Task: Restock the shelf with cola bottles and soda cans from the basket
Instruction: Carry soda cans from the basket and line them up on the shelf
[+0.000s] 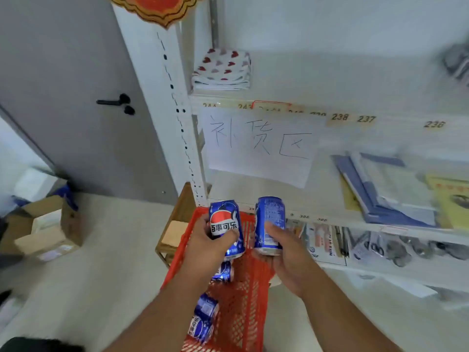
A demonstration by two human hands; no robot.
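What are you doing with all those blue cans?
A person is moving soda cans from a red basket to a white shelf. The left hand grips one blue can and the right hand grips another blue can, both held upright above the basket, just in front of the shelf edge. At least three more cans lie in the basket. A paper sign hangs from the shelf above.

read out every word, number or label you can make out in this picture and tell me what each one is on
"百事可乐": can gripped by the left hand.
"补货区": handwritten paper sheet hanging from the upper shelf edge.
"238", "237", "236": tags on that shelf edge; those further left are blurred.
Can in the right hand: fine print, unreadable.
Lower shelf tags, cans in the basket: too blurred.
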